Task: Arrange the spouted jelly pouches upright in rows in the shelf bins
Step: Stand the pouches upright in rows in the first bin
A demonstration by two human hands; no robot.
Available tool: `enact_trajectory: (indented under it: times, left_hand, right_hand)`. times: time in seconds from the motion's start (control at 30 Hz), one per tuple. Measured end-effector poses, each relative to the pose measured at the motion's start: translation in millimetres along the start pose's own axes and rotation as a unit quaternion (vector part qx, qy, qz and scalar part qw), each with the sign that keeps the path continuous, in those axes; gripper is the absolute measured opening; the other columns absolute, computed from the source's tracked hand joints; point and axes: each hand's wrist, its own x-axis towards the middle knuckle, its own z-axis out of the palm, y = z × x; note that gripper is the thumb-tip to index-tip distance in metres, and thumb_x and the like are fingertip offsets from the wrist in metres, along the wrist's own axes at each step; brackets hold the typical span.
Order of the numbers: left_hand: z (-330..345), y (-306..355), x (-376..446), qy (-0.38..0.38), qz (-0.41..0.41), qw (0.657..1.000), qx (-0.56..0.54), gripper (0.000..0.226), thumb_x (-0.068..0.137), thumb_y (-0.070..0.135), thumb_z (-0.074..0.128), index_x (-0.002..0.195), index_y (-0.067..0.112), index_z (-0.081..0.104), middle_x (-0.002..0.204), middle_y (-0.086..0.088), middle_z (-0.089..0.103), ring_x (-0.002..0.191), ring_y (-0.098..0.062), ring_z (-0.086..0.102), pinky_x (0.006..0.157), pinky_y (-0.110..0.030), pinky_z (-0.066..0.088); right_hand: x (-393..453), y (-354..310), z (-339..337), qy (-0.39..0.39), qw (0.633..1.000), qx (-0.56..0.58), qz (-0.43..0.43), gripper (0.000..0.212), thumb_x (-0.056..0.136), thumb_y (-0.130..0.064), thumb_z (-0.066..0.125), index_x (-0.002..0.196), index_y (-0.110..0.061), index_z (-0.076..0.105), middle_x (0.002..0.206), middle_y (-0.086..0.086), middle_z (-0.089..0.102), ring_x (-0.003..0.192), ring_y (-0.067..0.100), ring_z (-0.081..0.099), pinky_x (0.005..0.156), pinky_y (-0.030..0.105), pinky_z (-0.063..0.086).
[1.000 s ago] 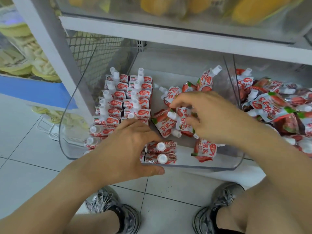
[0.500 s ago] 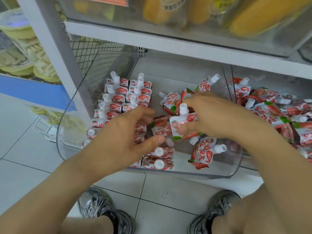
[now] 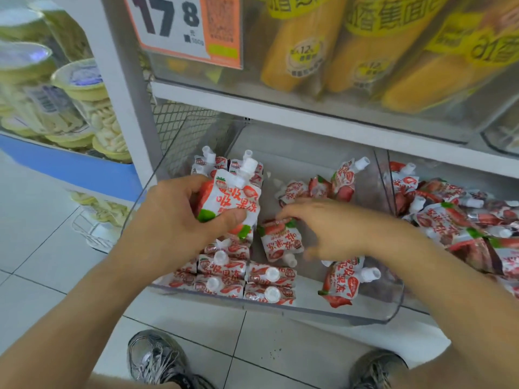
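My left hand point(image 3: 174, 220) grips a red-and-white strawberry jelly pouch point(image 3: 233, 202) with a white spout, held upright above the left side of the clear bin point(image 3: 365, 315). Rows of upright pouches point(image 3: 244, 279) fill the bin's left part, partly hidden by that hand. My right hand point(image 3: 328, 228), blurred, reaches down over a loose pouch point(image 3: 280, 242) lying spout-down in the bin's middle; whether it grips the pouch I cannot tell. More loose pouches lie at the back point(image 3: 331, 183) and front right point(image 3: 342, 284).
A second clear bin point(image 3: 455, 220) to the right holds a heap of the same pouches. A white shelf board point(image 3: 309, 113) with yellow packs above it overhangs the bins. A white upright post point(image 3: 126, 88) stands at the left. My shoes are on the tiled floor below.
The pouch passed from my right hand to my left, which lifted it above the rows. My right hand dropped toward a loose pouch. The camera tilted up and closer.
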Motion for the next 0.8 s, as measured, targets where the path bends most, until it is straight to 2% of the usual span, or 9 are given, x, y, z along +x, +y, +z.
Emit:
enact_trajectory:
  times: [0.1,0.2,0.23,0.3,0.4,0.47,0.6,0.7,0.8]
  left_hand:
    - [-1.1,1.6,-3.1,0.005,-0.001,1.0,-0.016,0.026,0.068,0.049,0.078,0.084,0.036,0.062,0.07,0.027,0.065,0.067,0.017,0.061,0.051,-0.001,0.042]
    - [-0.2,1.6,-8.0,-0.02,0.004,1.0,-0.011,0.027,0.067,0.048,0.078,0.085,0.036,0.062,0.067,0.027,0.065,0.068,0.018,0.06,0.052,0.0,0.04]
    - [-0.3,2.0,-9.6,-0.028,0.006,1.0,-0.008,0.026,0.067,0.049,0.078,0.083,0.035,0.062,0.066,0.028,0.065,0.067,0.017,0.06,0.051,0.0,0.04]
    - [-0.8,0.0,-10.7,-0.032,0.005,0.999,0.001,0.028,0.067,0.052,0.077,0.082,0.034,0.062,0.067,0.028,0.066,0.067,0.017,0.06,0.051,-0.001,0.04]
    - [-1.7,-3.0,-10.1,-0.027,0.002,1.0,0.011,0.033,0.067,0.056,0.075,0.088,0.032,0.064,0.07,0.024,0.066,0.071,0.016,0.059,0.053,-0.002,0.042]
    - [-1.3,-2.5,-9.7,-0.03,0.005,0.999,0.013,0.036,0.068,0.056,0.074,0.091,0.032,0.065,0.074,0.024,0.066,0.072,0.015,0.06,0.052,-0.002,0.042]
    - [1.2,-0.8,-9.0,-0.038,0.008,0.999,0.019,0.042,0.068,0.058,0.072,0.099,0.031,0.066,0.08,0.024,0.067,0.072,0.011,0.062,0.053,-0.005,0.045]
    - [2.1,-0.7,-7.9,-0.04,0.007,0.999,0.02,0.045,0.068,0.059,0.072,0.101,0.03,0.066,0.082,0.022,0.068,0.07,0.008,0.063,0.055,-0.006,0.046]
    - [1.1,-1.2,-6.7,-0.034,0.006,0.999,0.016,0.045,0.067,0.059,0.072,0.1,0.029,0.066,0.081,0.022,0.068,0.072,0.01,0.063,0.054,-0.005,0.046]
  right_hand:
    - [18.8,-10.7,26.3,-0.031,0.988,-0.147,-0.041,0.084,0.078,-0.009,0.076,0.149,-0.026,0.035,0.138,0.0,0.044,0.122,0.023,0.05,0.092,0.038,0.051]
    - [31.0,-8.3,31.4,0.03,0.965,-0.246,-0.089,0.061,0.084,-0.013,0.069,0.139,-0.021,0.043,0.117,0.005,0.057,0.1,0.025,0.061,0.076,0.038,0.053]
    - [34.2,-4.4,30.3,0.035,0.965,-0.238,-0.102,0.053,0.086,-0.013,0.067,0.134,-0.021,0.047,0.109,0.005,0.061,0.093,0.025,0.063,0.074,0.038,0.055]
    - [38.1,3.8,18.5,0.022,0.988,-0.128,-0.081,0.035,0.089,-0.019,0.066,0.122,-0.021,0.056,0.098,0.001,0.065,0.085,0.021,0.063,0.072,0.037,0.055]
    - [40.3,15.4,-5.8,-0.005,0.999,0.014,-0.029,0.02,0.093,-0.027,0.067,0.108,-0.016,0.065,0.091,-0.008,0.061,0.083,0.014,0.057,0.075,0.033,0.048]
    - [40.1,16.3,-11.5,-0.009,0.998,0.063,-0.018,0.016,0.094,-0.024,0.067,0.105,-0.013,0.067,0.095,-0.003,0.065,0.088,0.018,0.06,0.08,0.036,0.049]
    - [42.1,10.1,-4.0,-0.021,0.996,0.082,-0.03,0.024,0.096,-0.026,0.065,0.117,-0.015,0.067,0.113,0.001,0.067,0.1,0.019,0.062,0.091,0.037,0.05]
    - [41.3,10.8,-3.4,-0.043,0.996,0.076,-0.027,0.034,0.095,-0.031,0.065,0.128,-0.022,0.063,0.123,-0.004,0.065,0.106,0.016,0.061,0.098,0.039,0.05]
    - [36.2,15.3,-4.7,-0.079,0.994,0.066,-0.031,0.041,0.092,-0.027,0.07,0.132,-0.033,0.061,0.13,-0.012,0.062,0.115,0.01,0.058,0.103,0.037,0.047]
